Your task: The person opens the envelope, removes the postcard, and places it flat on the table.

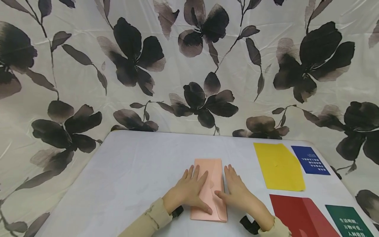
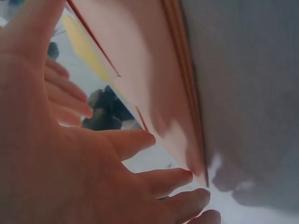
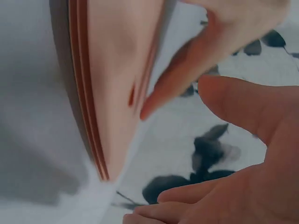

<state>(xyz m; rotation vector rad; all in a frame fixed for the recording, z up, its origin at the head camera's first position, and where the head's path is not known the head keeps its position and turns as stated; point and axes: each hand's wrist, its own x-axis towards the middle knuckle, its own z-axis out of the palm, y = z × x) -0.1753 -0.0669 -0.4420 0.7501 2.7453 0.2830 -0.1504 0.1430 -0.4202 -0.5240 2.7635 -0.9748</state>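
Note:
A peach-coloured paper envelope [image 1: 209, 168] lies upright in the middle of the table, its flap with a round tab facing up. Layered edges along the side of the envelope [image 3: 114, 51] in the right wrist view suggest several sheets or envelopes stacked. My left hand [image 1: 190, 190] lies over its left half, fingers spread and straight, thumb across the lower part. Along the right edge is my right hand [image 1: 238, 192], fingers extended and the thumb reaching over that edge. Whether either palm presses the paper I cannot tell.
To the right lie a yellow envelope [image 1: 278, 168], a blue card [image 1: 309, 159] with white print, a red envelope [image 1: 299, 214] and a green card [image 1: 346, 219] with white characters. A flower-patterned cloth [image 1: 257, 19] hangs behind the white table [image 1: 133, 164].

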